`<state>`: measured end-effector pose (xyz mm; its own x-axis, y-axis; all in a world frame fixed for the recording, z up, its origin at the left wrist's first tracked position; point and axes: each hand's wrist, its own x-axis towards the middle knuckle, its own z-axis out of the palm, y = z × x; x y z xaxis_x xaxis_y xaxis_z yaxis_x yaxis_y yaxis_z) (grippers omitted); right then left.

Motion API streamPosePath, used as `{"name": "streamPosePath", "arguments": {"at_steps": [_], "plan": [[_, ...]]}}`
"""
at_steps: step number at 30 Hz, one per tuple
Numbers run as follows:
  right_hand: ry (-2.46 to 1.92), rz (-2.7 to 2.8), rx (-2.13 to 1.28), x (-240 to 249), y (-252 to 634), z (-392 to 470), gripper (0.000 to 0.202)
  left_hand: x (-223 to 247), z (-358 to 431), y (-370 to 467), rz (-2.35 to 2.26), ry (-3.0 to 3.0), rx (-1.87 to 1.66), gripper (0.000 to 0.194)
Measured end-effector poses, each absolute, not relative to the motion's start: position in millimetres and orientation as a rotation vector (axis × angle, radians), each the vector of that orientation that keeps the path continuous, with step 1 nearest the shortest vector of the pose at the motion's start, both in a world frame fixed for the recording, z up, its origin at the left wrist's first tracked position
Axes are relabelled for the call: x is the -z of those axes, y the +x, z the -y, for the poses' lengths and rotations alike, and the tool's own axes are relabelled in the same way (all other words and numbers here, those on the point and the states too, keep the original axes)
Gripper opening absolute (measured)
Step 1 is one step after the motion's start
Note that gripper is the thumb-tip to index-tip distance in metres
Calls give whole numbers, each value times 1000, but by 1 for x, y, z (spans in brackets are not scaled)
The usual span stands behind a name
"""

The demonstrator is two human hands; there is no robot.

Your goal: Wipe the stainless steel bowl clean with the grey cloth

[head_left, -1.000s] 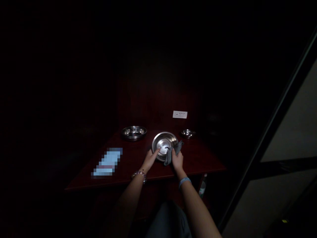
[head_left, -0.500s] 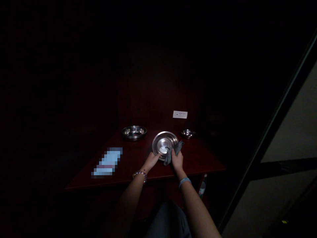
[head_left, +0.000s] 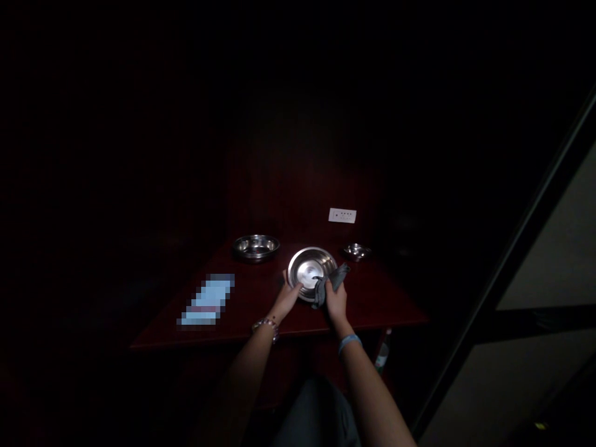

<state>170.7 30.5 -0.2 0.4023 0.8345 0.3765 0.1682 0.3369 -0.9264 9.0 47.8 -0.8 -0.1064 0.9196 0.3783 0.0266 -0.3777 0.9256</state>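
Observation:
A shiny steel bowl [head_left: 308,270] is tilted up toward me above the near part of the table. My left hand [head_left: 287,300] grips its lower left rim, thumb on the inner side and the other fingers mostly hidden behind it. In my right hand [head_left: 336,302] a grey cloth [head_left: 331,283] is bunched, pressed against the bowl's right rim and inner side. Whether the right fingers also hold the rim is hidden by the cloth.
On the dark red table [head_left: 261,310], a wide steel dish [head_left: 256,248] stands back left and a small steel dish [head_left: 357,251] back right. A pixelated bluish item [head_left: 207,301] lies at left. A white socket panel [head_left: 343,215] is on the wall; a bottle [head_left: 383,352] stands below the table's edge.
The bowl is turned slightly, and the cloth in my right hand has shifted a little along its right side. The whole view has moved slightly, so the table items appear further right.

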Motion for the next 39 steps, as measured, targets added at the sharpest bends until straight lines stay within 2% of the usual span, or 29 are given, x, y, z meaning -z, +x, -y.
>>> {"name": "streamPosePath", "arguments": {"at_steps": [10,17,24,31,35,39], "plan": [[-1180,1059,-591,2,173,-30,58,-8,-34,15,-1000,1602,-1526,78],[-1183,1090,-575,6,173,-33,55,-7,-37,14,-1008,1613,-1542,56],[-1184,1089,-574,6,173,-34,53,-10,-35,15,-1051,1555,-1560,54],[-1218,1066,-571,6,174,-33,54,-17,-24,17,-971,1588,-1452,61],[-1231,1068,-553,6,174,-34,51,-15,-28,17,-972,1674,-1463,53],[-1232,1065,-533,7,174,-35,47,-13,-33,16,-957,1601,-1492,54]]}}
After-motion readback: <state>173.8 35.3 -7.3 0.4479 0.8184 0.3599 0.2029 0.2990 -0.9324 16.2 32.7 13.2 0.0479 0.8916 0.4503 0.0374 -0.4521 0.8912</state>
